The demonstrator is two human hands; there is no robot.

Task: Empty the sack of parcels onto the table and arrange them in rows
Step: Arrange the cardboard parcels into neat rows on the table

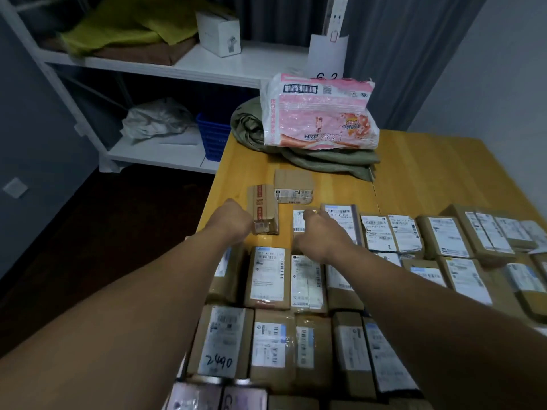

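The parcels (pixel 268 278) lie label-up in close rows across the near part of the wooden table (pixel 420 173). The left hand (pixel 233 221) is closed around the near end of a small taped box (pixel 263 210) that rests on the table beyond the rows. Just behind it sits another small carton (pixel 293 186). The right hand (pixel 321 232) rests palm-down, fingers curled, on a labelled parcel (pixel 343 220) at the far row's left end; whether it grips is unclear. Farther back, the green sack (pixel 325 162) lies crumpled under a pink plastic package (pixel 318 113).
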